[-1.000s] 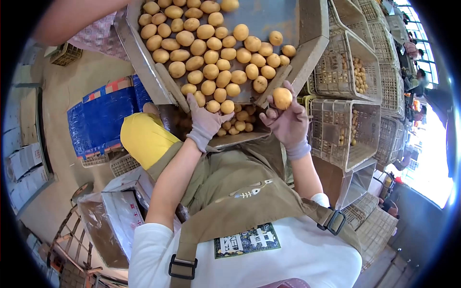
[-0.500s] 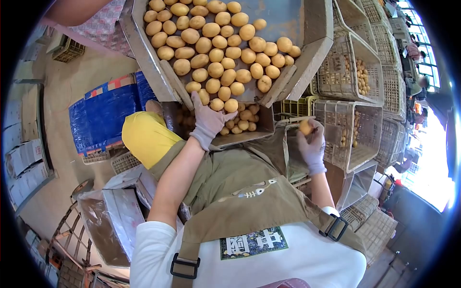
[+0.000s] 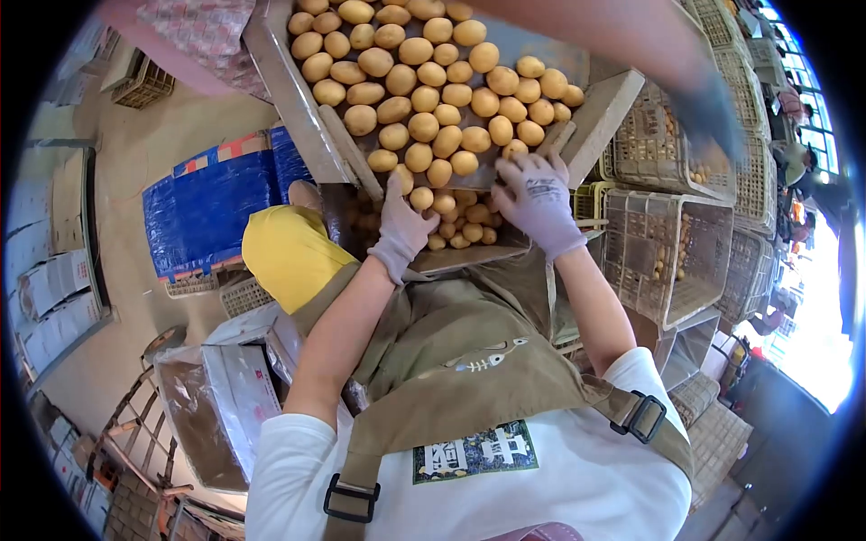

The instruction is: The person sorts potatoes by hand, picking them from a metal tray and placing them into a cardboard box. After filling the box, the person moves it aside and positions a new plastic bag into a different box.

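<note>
Many small potato-like items (image 3: 446,142), round and yellow-brown, lie on a metal-bottomed sorting chute (image 3: 582,68). More of them fill the bin (image 3: 469,261) below its mouth. At the left of the mouth, my left hand (image 3: 403,230), in a pale glove, has thumb and index finger apart, with one potato-like item (image 3: 421,197) between them at the lip. My right hand (image 3: 541,200), gloved too, is over the right side of the mouth. Its fingers are bent but apart, their tips against a potato-like item (image 3: 514,150). Its palm side is hidden.
Another person's arm (image 3: 595,36) with a dark glove (image 3: 708,113), blurred, crosses above the chute's right side. Plastic crates (image 3: 667,257) holding more of the produce stand at right. A blue-wrapped stack (image 3: 212,212) and an open carton (image 3: 203,415) are at left.
My right hand has come left from beside the crates to the chute's mouth; the item it held is no longer seen in it. Another person's arm has swung across the top right.
</note>
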{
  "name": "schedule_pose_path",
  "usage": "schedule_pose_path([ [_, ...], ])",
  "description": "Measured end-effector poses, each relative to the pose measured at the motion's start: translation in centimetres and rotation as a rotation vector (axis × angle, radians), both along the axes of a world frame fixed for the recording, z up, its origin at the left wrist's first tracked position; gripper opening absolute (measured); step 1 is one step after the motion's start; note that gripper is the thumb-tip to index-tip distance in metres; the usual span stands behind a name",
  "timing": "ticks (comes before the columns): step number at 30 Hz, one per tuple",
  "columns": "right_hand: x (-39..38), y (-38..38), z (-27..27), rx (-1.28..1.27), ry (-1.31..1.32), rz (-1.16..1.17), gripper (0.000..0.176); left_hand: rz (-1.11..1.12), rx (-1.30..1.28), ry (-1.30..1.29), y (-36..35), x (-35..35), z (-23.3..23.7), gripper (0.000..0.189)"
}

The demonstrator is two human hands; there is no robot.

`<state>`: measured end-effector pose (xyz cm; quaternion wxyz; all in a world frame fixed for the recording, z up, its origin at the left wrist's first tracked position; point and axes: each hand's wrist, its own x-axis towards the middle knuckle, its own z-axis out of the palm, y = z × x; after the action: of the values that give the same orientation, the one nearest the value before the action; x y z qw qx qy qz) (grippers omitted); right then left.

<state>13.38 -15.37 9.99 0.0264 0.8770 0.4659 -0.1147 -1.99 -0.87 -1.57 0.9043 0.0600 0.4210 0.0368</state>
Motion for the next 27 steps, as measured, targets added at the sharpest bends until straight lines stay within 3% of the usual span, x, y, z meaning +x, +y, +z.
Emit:
schedule_pose_path([
  [2, 0.3, 1.4, -1.2, 0.374, -0.18, -0.022, 0.038, -0.147, 0.236, -0.048, -0.1, -0.6, -2.9, 0.075],
  [3, 0.3, 1.9, -1.4, 0.371, -0.257, 0.057, 0.034, -0.224, 0.355, -0.071, -0.1, -0.8, -3.7, 0.075],
  [6, 2.0, 3.2, -1.2, 0.221, 0.285, -0.129, 0.034, -0.036, 0.18, 0.065, 0.5, 0.1, 1.3, 0.08],
  [7, 2.8, 3.8, -1.5, 0.293, 0.285, -0.26, 0.043, 0.066, 0.085, 0.082, 0.6, 0.2, 0.5, 0.083],
  [8, 2.8, 4.3, -2.2, 0.438, -0.115, -0.171, 0.049, 0.06, 0.083, 0.128, 0.6, 0.5, 0.3, 0.083],
  [10, 1.8, 5.6, -3.4, 0.217, -0.057, -0.093, 0.057, 0.046, 0.081, 0.221, 0.5, 1.2, 0.0, 0.083],
  [11, 0.6, 5.5, -4.7, 0.091, -0.019, -0.118, 0.07, 0.054, 0.091, 0.281, 0.4, 1.3, -0.1, 0.076],
  [14, 2.0, 3.4, -3.7, 0.125, 0.198, 0.014, 0.057, 0.081, 0.173, 0.122, 0.3, 0.5, 0.3, 0.062],
  [15, 1.6, 3.3, -3.2, 0.212, 0.03, 0.082, 0.041, 0.066, 0.158, 0.13, 0.3, 0.4, 0.1, 0.059],
  [18, 3.0, 5.9, -2.6, 0.348, 0.115, -0.068, 0.027, 0.006, 0.118, 0.143, 0.4, 0.5, -0.2, 0.048],
  [19, 3.3, 7.9, -2.8, 0.645, 0.079, -0.064, 0.015, 0.017, 0.21, 0.12, 0.2, 0.5, 0.0, 0.06],
  [20, 3.9, 9.1, -2.2, 0.562, 0.065, -0.048, 0.024, 0.054, 0.145, 0.065, 0.3, 0.6, 0.1, 0.066],
  [22, 4.2, 11.9, -2.2, 0.146, -0.01, -0.097, 0.035, 0.122, 0.014, -0.041, 0.3, 0.7, 0.3, 0.078],
  [23, 3.8, 12.9, -3.0, 0.106, -0.071, -0.111, 0.036, 0.06, 0.063, -0.031, 0.4, 0.6, 0.5, 0.093],
  [24, 3.5, 13.6, -3.2, 0.063, -0.133, -0.121, 0.037, 0.069, 0.048, -0.04, 0.3, 0.7, 1.1, 0.093],
  [25, 4.1, 14.1, -2.2, -0.029, -0.008, -0.123, 0.034, 0.079, 0.033, -0.049, 0.3, 0.8, 1.9, 0.094],
  [27, 5.0, 13.4, -2.5, 0.041, 0.19, -0.176, 0.034, 0.083, 0.016, -0.064, 0.5, 0.9, 2.4, 0.096],
])
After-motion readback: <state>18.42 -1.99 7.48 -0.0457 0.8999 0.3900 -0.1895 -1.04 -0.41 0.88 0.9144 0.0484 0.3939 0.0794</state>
